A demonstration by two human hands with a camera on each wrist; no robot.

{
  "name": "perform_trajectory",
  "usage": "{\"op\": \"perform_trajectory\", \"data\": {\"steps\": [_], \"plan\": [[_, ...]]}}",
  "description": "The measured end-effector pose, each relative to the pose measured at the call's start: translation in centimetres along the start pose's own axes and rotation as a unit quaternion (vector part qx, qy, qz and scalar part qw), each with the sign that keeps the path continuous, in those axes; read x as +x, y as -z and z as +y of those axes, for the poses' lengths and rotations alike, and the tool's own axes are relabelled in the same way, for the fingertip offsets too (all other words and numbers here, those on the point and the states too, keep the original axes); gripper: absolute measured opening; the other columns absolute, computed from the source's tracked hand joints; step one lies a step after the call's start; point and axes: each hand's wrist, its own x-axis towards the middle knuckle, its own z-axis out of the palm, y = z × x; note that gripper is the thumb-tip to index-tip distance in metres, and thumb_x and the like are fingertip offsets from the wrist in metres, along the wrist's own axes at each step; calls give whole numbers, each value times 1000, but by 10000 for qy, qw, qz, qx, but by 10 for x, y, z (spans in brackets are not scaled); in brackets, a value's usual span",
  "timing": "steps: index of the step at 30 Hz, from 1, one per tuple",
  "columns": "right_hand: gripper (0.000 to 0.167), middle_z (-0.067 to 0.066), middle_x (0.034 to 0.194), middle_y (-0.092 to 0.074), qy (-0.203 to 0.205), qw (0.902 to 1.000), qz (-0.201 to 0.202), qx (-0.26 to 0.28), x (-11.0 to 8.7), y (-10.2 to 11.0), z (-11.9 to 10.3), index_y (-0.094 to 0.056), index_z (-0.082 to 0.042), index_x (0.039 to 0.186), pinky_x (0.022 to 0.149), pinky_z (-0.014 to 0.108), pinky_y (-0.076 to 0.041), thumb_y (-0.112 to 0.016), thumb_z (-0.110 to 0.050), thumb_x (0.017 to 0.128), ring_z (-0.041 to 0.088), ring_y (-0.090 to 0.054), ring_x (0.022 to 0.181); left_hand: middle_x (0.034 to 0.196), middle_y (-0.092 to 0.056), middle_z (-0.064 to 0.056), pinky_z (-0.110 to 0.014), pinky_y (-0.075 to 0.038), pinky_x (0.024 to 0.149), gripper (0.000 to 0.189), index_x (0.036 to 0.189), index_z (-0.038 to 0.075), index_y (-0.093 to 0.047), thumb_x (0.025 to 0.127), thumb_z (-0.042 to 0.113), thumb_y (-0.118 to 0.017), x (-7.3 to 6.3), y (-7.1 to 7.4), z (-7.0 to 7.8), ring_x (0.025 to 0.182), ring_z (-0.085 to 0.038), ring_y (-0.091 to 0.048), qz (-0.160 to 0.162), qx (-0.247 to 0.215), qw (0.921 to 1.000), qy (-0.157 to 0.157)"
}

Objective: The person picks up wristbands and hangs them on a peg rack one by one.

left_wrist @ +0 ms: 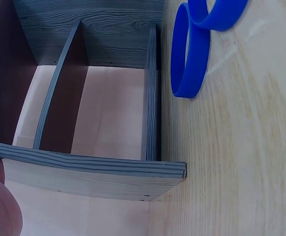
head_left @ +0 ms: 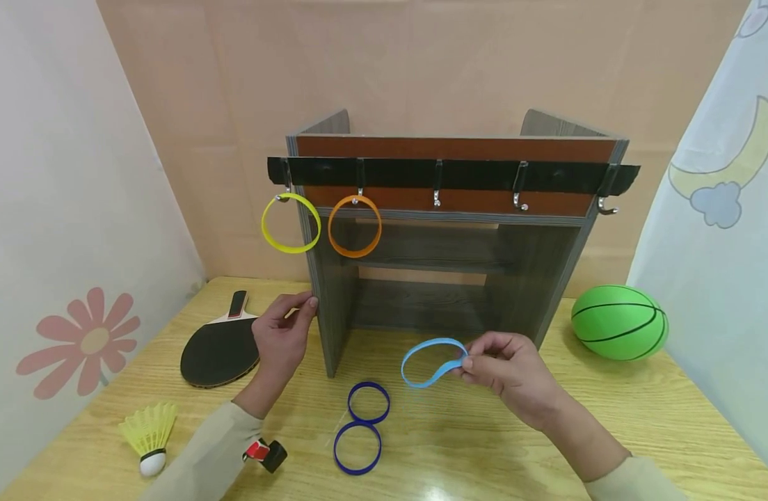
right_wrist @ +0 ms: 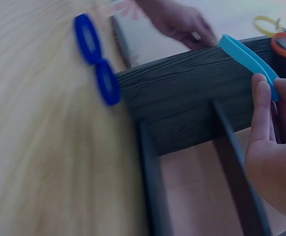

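Between the thumb and fingers of my right hand is a light blue wristband, bent out of round in front of the shelf's lower opening. My left hand holds the front edge of the left side panel of a grey wooden shelf, fingers curled at its outer side. A yellow wristband hangs from the leftmost hook, and an orange wristband from the second one. Two dark blue wristbands lie touching each other on the table, between my hands.
Three bare hooks line the right part of the black strip. Left of the shelf lie a black table tennis paddle and a yellow shuttlecock. A green ball sits at the right on the wooden table.
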Motion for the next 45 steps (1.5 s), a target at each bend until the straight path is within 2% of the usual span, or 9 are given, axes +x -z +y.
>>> {"op": "perform_trajectory", "data": {"steps": [5,11,16,20,25,27,33,45], "plan": [[32,11,92,-67,416,9972,126,611,12,-11,-15,-68,-1,88,75,25,-55,-45,21,87,19,-68,83,78,-60,-26,-22,-55,72,10,90,-21,-63,80,-21,-61,1,-1,2,74,-12,-62,-16,20,10000,-12],[29,15,92,-68,1031,9889,84,1063,26,-24,-33,-68,4,90,77,26,-54,-44,22,88,24,-68,85,78,-60,-28,-21,-55,71,8,87,-23,-61,80,-22,-60,6,-5,19,73,-13,-62,-45,42,10000,-7],[22,18,92,-67,1420,9797,92,1413,37,-34,-48,-67,8,91,77,27,-55,-47,19,89,27,-68,85,78,-61,-27,-21,-54,71,8,87,-23,-61,80,-23,-60,6,-6,20,73,-13,-62,-20,25,10000,-19],[22,20,95,-66,1651,9724,180,1642,44,-39,-60,-66,9,92,78,27,-55,-46,18,91,27,-68,87,79,-61,-27,-21,-54,72,9,88,-21,-63,80,-22,-61,4,-3,12,74,-12,-62,-35,108,9999,-12],[20,20,94,-67,1693,9684,453,1774,52,-46,-72,-66,9,90,79,28,-54,-46,16,92,27,-68,87,80,-62,-26,-21,-54,72,11,90,-19,-64,79,-21,-62,0,3,-6,76,-11,-62,-17,105,9999,5],[19,20,92,-68,1668,9681,601,1768,55,-49,-75,-65,9,89,78,27,-54,-47,15,92,28,-68,87,81,-62,-26,-22,-54,72,12,91,-19,-64,79,-22,-62,-1,4,-8,76,-11,-62,-12,65,10000,-3],[15,20,88,-68,1599,9669,961,1738,63,-53,-79,-65,8,87,76,26,-55,-51,13,91,26,-68,84,81,-62,-26,-22,-55,71,11,90,-18,-65,80,-20,-62,-2,3,-7,76,-12,-63,-3,-8,10000,-31],[14,17,84,-69,1554,9656,1366,1575,71,-52,-76,-67,6,84,74,26,-55,-55,13,89,26,-69,80,80,-62,-26,-22,-55,71,10,90,-18,-65,81,-16,-65,-2,3,-8,75,-12,-63,-4,51,10000,-83]]}}
